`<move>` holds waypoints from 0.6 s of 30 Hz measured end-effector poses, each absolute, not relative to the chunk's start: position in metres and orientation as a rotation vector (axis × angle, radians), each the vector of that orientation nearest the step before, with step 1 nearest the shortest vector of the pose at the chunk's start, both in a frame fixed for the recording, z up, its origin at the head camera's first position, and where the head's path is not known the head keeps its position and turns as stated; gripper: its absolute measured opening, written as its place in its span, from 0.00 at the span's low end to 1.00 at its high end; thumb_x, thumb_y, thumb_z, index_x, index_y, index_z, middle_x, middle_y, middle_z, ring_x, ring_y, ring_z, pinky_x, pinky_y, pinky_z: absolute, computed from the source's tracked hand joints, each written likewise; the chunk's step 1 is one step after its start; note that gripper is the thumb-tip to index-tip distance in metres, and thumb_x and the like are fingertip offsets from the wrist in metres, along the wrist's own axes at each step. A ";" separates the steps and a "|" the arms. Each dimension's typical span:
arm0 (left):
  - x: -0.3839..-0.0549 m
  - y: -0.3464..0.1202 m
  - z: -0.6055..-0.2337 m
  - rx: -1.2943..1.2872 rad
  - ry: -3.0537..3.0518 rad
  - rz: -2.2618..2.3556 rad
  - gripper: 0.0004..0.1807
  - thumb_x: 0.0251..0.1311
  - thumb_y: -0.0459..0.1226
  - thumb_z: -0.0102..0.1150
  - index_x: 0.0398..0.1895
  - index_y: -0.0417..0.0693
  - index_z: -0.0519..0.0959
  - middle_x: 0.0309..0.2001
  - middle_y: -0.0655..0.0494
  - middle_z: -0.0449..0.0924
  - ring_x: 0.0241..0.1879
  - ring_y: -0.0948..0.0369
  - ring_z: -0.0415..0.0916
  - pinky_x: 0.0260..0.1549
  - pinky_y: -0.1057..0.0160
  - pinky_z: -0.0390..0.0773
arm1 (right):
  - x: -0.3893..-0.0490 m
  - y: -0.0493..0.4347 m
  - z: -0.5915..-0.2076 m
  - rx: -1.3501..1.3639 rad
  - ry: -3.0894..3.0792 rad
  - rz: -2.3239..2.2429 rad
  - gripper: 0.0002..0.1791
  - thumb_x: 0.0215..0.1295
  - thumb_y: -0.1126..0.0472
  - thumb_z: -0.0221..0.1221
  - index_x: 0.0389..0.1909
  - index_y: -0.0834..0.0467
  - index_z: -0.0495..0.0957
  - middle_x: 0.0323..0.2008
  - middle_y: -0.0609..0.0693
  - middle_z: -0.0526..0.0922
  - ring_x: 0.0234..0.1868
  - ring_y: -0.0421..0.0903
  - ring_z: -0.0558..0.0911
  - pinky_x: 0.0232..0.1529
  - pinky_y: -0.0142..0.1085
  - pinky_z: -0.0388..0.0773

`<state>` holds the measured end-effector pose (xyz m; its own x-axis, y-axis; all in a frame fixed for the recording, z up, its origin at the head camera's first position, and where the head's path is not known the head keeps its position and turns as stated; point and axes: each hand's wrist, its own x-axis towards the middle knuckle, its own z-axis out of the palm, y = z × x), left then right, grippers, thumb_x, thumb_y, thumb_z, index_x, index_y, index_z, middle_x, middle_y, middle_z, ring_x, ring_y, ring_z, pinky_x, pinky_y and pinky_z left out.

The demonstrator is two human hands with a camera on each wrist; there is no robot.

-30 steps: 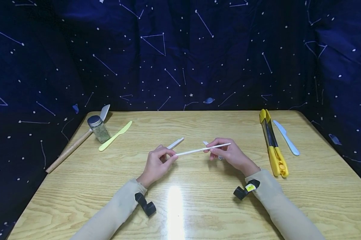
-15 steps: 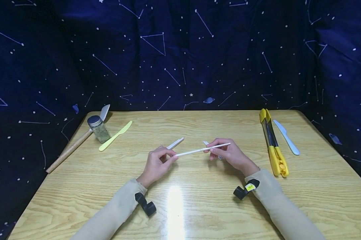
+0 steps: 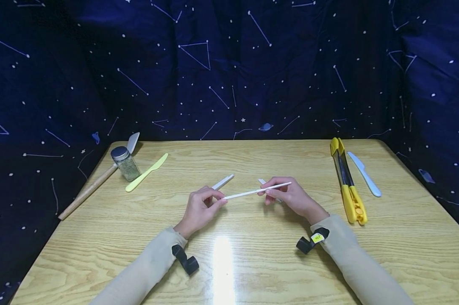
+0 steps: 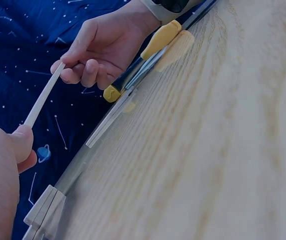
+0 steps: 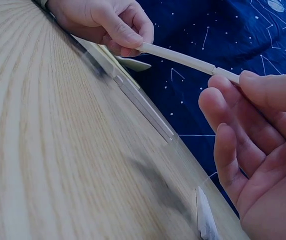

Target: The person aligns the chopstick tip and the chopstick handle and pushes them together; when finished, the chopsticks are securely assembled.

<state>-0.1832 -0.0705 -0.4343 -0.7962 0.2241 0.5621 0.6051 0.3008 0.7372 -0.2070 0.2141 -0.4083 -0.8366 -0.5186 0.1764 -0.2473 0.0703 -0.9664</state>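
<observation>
A slim white chopstick [image 3: 244, 194] spans my two hands above the table, its right end slightly higher. My left hand [image 3: 203, 207] pinches its left end between thumb and fingers. My right hand [image 3: 290, 195] pinches it near the other end, which sticks out past the fingers. In the right wrist view, a seam with a small step shows on the chopstick [image 5: 183, 60] just short of the right fingertips. Several similar white sticks [image 3: 223, 181] lie beyond the left hand. More white pieces [image 3: 261, 181] lie behind the right hand, partly hidden by it.
At the left, a jar of dried herbs [image 3: 127, 164] lies tilted by a wooden-handled spatula [image 3: 90, 191] and a yellow knife [image 3: 147, 173]. Yellow-and-black tongs [image 3: 345, 182] and a blue knife [image 3: 363, 173] lie at the right. A starry dark cloth [image 3: 229, 106] hangs behind the table.
My right hand has shifted very slightly left, and the chopstick's right end with it. The left hand and the things on the table stay where they were.
</observation>
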 end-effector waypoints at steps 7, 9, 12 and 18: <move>-0.171 -0.069 -0.413 -0.761 -2.213 -1.504 0.03 0.50 0.24 0.67 0.28 0.33 0.82 0.19 0.45 0.75 0.19 0.45 0.65 0.22 0.73 0.61 | -0.207 0.213 -0.408 -0.759 2.127 -1.846 0.12 0.67 0.66 0.57 0.44 0.72 0.78 0.36 0.58 0.87 0.28 0.40 0.83 0.34 0.32 0.78; -0.171 -0.069 -0.413 -0.760 -2.219 -1.509 0.03 0.50 0.24 0.67 0.28 0.33 0.82 0.19 0.46 0.76 0.19 0.46 0.65 0.22 0.72 0.62 | -0.207 0.213 -0.408 -0.752 2.129 -1.846 0.12 0.66 0.66 0.57 0.44 0.72 0.78 0.36 0.59 0.87 0.28 0.40 0.83 0.34 0.32 0.78; -0.171 -0.069 -0.414 -0.747 -2.240 -1.525 0.03 0.50 0.24 0.67 0.28 0.32 0.82 0.20 0.45 0.76 0.20 0.46 0.65 0.22 0.72 0.62 | -0.207 0.212 -0.408 -0.748 2.132 -1.846 0.12 0.66 0.66 0.57 0.44 0.72 0.78 0.36 0.60 0.87 0.27 0.41 0.83 0.35 0.32 0.78; -0.180 -0.070 -0.429 -0.742 -2.267 -1.526 0.03 0.49 0.23 0.67 0.27 0.32 0.83 0.20 0.44 0.77 0.20 0.46 0.66 0.26 0.72 0.63 | -0.206 0.211 -0.410 -0.757 2.137 -1.838 0.13 0.67 0.66 0.56 0.45 0.73 0.77 0.36 0.54 0.87 0.28 0.41 0.84 0.37 0.33 0.78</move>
